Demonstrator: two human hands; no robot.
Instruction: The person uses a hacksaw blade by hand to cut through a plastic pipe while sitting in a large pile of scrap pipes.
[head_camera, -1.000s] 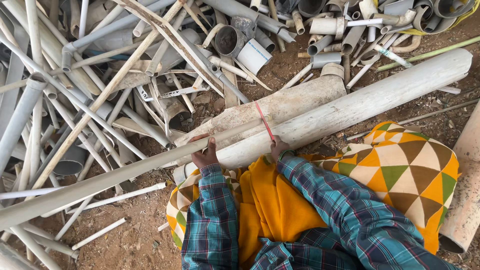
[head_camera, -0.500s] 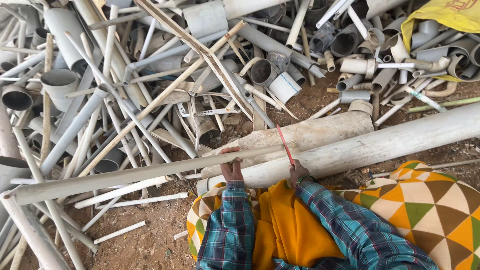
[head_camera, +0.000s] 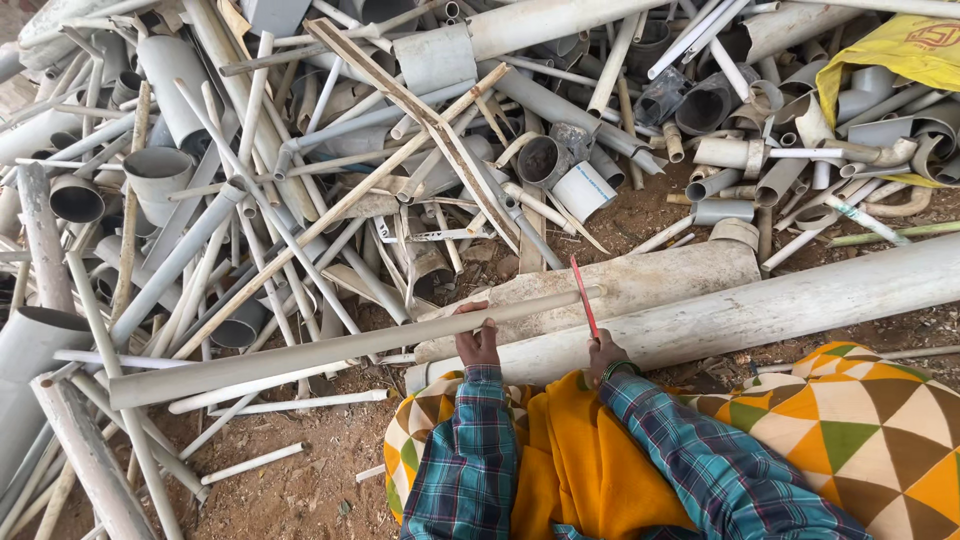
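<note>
Head view, looking down: left hand (head_camera: 478, 342) is closed over a thin pipe (head_camera: 350, 345), pressing it onto a thick pipe (head_camera: 740, 315) that lies across the scene. Right hand (head_camera: 604, 355), just right of the left, is closed on a red blade (head_camera: 583, 297) standing upright, its edge set on the thin pipe near that pipe's right end. The thin pipe's long axis runs from the blade far out to the lower left; the blade crosses it almost square. The left hand is nearer the pipe's middle, the right nearer the cut end. Behind the thick pipe lies a second wide pipe (head_camera: 640, 282), and beyond that a tangled heap of grey offcuts (head_camera: 300, 180). Bare brown dirt (head_camera: 290, 480) shows lower left. Plaid sleeves (head_camera: 470, 460) and orange cloth (head_camera: 580, 470) fill the foreground
</note>
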